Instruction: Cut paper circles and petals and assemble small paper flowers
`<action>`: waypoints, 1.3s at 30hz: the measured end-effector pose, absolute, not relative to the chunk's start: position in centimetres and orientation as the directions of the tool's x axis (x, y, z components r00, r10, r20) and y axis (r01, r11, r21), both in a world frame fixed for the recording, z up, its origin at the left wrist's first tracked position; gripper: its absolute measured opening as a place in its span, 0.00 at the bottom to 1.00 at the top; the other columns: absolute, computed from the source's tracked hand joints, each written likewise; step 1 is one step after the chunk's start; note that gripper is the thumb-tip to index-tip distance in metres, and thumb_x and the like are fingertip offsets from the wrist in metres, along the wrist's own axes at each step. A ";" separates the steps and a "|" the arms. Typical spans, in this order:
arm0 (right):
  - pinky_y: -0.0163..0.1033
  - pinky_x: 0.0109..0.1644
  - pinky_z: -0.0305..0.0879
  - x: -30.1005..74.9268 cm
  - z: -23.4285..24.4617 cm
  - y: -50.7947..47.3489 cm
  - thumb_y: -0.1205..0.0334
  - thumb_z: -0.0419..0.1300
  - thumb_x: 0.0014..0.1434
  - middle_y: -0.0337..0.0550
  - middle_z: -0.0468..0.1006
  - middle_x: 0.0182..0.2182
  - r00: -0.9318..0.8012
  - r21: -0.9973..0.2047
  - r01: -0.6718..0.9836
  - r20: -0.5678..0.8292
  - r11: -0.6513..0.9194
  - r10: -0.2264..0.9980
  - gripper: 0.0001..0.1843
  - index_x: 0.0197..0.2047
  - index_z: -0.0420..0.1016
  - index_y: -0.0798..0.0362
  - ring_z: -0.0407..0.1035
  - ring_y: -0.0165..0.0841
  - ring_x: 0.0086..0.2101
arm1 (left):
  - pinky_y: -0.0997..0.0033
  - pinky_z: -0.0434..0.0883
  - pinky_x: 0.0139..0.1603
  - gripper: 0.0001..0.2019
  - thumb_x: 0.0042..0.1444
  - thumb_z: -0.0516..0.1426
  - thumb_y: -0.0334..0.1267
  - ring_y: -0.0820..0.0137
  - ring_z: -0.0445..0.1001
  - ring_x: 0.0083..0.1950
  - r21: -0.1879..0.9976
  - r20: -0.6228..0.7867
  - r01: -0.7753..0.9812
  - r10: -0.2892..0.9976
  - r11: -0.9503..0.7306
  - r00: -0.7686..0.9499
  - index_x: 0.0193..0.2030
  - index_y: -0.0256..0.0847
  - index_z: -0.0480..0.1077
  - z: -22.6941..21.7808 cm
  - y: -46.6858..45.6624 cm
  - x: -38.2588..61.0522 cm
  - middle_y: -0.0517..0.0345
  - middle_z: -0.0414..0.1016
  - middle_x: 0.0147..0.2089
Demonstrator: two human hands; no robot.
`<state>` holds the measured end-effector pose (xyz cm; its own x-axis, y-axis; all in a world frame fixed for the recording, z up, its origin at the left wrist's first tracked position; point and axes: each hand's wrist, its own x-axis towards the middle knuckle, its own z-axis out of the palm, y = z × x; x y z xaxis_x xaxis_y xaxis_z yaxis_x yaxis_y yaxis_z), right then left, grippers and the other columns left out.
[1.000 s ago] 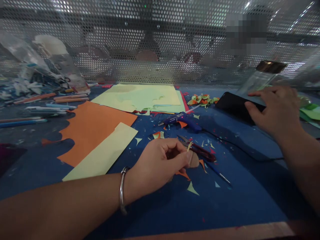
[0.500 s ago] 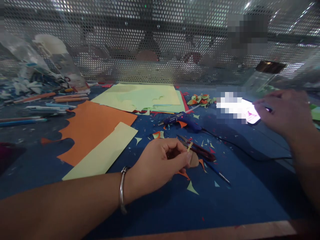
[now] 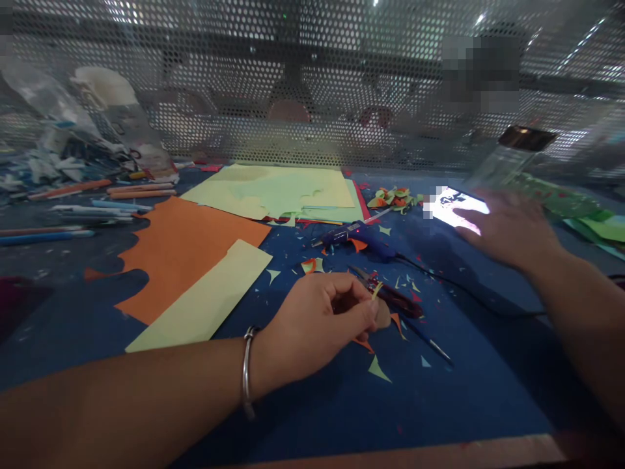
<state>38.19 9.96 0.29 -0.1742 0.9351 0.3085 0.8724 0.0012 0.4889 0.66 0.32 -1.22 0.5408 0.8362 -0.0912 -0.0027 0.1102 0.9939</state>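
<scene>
My left hand (image 3: 312, 326) rests on the blue table, fingers curled in a pinch on a small brown paper piece (image 3: 382, 314) with a thin yellow strip. My right hand (image 3: 510, 229) hovers with fingers stretched over a lit phone (image 3: 452, 205) at the right; its fingertips touch the screen. Dark red scissors (image 3: 390, 293) lie just beyond the left hand's fingertips. A blue glue gun (image 3: 359, 236) with a black cord lies a little farther back.
An orange sheet (image 3: 178, 251) and a pale yellow strip (image 3: 205, 296) lie at the left, yellow-green sheets (image 3: 278, 189) behind. Pens and pencils (image 3: 83, 208) spread at the far left. A glass jar (image 3: 510, 156) stands behind the phone. Paper scraps (image 3: 395, 195) litter the table. A perforated metal screen closes the back.
The phone's screen has lit up. My right hand slid left and its fingers flattened over the screen. The left hand stayed in place with its pinch.
</scene>
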 end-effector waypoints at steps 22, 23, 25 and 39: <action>0.60 0.61 0.57 42.1 1.2 9.4 0.43 0.37 0.70 0.66 0.75 0.56 -0.128 0.353 0.932 0.530 -0.082 0.838 0.39 0.56 0.80 0.59 0.67 0.57 0.57 | 0.86 0.59 0.17 0.08 0.60 0.61 0.35 0.81 0.70 0.24 0.991 -0.110 -0.006 0.826 0.136 0.554 0.29 0.39 0.72 -0.7 0.1 0.7 0.63 0.74 0.25; 0.61 0.60 0.58 42.3 1.2 9.4 0.43 0.37 0.69 0.66 0.76 0.55 -0.134 0.358 0.931 0.523 -0.075 0.842 0.39 0.57 0.80 0.60 0.67 0.57 0.56 | 0.86 0.59 0.17 0.08 0.60 0.61 0.35 0.82 0.68 0.23 0.991 -0.111 -0.003 0.825 0.135 0.554 0.29 0.39 0.72 -0.7 0.1 0.7 0.64 0.74 0.25; 0.60 0.60 0.59 42.6 1.0 9.5 0.44 0.39 0.68 0.66 0.77 0.53 -0.151 0.370 0.927 0.504 -0.054 0.851 0.37 0.58 0.78 0.61 0.68 0.57 0.55 | 0.86 0.59 0.17 0.09 0.60 0.61 0.36 0.83 0.67 0.22 0.992 -0.103 -0.008 0.827 0.128 0.552 0.29 0.39 0.72 -0.8 0.1 0.7 0.64 0.74 0.25; 0.57 0.62 0.60 41.4 1.7 8.9 0.46 0.42 0.67 0.64 0.80 0.51 -0.174 0.305 0.952 0.521 0.008 0.836 0.35 0.57 0.79 0.60 0.71 0.54 0.55 | 0.84 0.67 0.26 0.09 0.60 0.61 0.37 0.78 0.75 0.29 0.994 -0.106 0.026 0.831 0.110 0.546 0.29 0.39 0.73 -0.8 0.1 0.7 0.62 0.77 0.28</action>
